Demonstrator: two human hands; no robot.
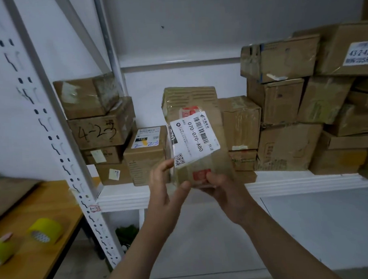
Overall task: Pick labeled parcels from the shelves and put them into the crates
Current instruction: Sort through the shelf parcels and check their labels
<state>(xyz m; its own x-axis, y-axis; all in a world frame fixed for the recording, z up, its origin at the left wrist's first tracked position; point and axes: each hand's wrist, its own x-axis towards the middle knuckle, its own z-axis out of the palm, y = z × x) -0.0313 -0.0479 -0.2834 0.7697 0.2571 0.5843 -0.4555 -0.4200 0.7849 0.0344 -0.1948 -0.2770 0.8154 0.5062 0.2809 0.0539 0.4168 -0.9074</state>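
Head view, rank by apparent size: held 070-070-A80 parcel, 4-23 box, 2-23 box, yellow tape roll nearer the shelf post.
1. held parcel: looks largest, but it is nearest the camera, so its true rank is unsure.
2. 4-23 box and 2-23 box: look alike, not ranked.
3. yellow tape roll: smallest.

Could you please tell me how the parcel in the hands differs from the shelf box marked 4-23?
The brown cardboard parcel with white printed label is gripped, tilted, by the right hand, left hand touching it; the brown cardboard box handwritten 4-23 lies stacked on the white shelf. The parcel's code is printed, the box's penned. Both are closed cardboard.
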